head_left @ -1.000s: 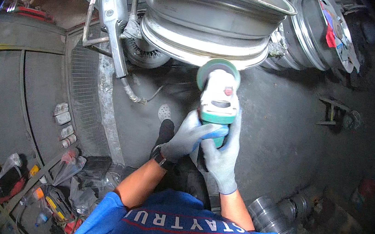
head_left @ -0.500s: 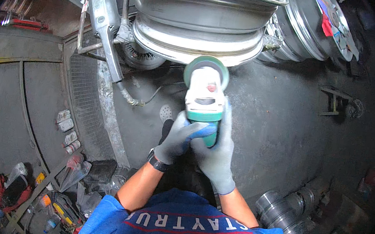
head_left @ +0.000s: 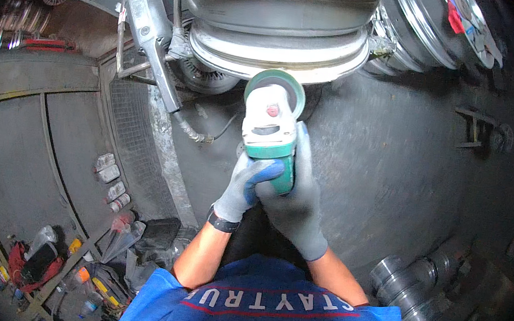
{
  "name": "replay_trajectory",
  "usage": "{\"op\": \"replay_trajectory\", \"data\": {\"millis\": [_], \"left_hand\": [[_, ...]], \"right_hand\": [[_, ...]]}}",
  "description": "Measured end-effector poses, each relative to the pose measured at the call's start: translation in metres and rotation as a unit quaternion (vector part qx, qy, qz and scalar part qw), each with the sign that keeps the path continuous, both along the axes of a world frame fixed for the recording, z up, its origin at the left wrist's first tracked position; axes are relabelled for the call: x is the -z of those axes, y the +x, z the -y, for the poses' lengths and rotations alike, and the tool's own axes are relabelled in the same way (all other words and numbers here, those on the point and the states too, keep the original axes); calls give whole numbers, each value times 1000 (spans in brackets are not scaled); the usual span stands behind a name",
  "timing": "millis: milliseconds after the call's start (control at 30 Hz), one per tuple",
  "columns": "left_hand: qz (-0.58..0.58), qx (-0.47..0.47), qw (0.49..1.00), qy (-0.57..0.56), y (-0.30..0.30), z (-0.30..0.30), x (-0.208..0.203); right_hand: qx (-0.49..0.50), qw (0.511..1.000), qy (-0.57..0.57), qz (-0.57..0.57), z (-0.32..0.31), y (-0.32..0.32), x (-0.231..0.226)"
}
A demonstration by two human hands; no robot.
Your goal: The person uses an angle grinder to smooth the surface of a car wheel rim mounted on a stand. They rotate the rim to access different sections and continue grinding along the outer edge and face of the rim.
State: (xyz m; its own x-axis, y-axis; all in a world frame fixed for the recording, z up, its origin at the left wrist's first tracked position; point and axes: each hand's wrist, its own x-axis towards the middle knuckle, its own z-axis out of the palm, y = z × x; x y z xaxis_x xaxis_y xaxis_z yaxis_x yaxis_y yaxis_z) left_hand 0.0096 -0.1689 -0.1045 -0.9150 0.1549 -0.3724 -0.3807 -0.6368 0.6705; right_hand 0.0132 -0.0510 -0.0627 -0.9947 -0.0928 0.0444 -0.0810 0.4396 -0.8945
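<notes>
Both my gloved hands are wrapped round the green body of an angle grinder [head_left: 269, 148], held out in front of me. My left hand [head_left: 243, 186] grips its left side, thumb across the body, and my right hand [head_left: 296, 210] closes along the right. The grinder's round green disc [head_left: 298, 95] is at the lower edge of a silver wheel rim [head_left: 276, 47]; whether it touches I cannot tell. Above that part a wider grey barrel section [head_left: 280, 12] runs up to the top of the view.
A long grey power tool [head_left: 149, 21] hangs on a metal frame to the left of the rim, its cable [head_left: 200, 134] trailing down. More wheel rims [head_left: 432, 44] stand at the far right, others [head_left: 404, 291] at lower right. Bags and bottles [head_left: 96, 288] clutter the lower left.
The view has shifted slightly, moving the background to the right. The grinder now leans more to the left, its disc lower-left along the rim's edge. Both hands keep their hold.
</notes>
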Motion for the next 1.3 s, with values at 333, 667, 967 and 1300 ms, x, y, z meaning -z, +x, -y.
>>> {"op": "replay_trajectory", "data": {"millis": [333, 667, 967, 1300], "left_hand": [[10, 80, 997, 11, -3, -9, 5], [-56, 52, 990, -116, 1, -40, 12], [-224, 136, 938, -228, -38, -78, -1], [-3, -24, 998, -54, 9, -47, 12]], "right_hand": [[33, 999, -27, -22, -16, 2, 2], [10, 1000, 6, 10, -48, -4, 5], [75, 986, -136, 66, -81, -19, 8], [-18, 995, -36, 93, -56, -9, 0]]}}
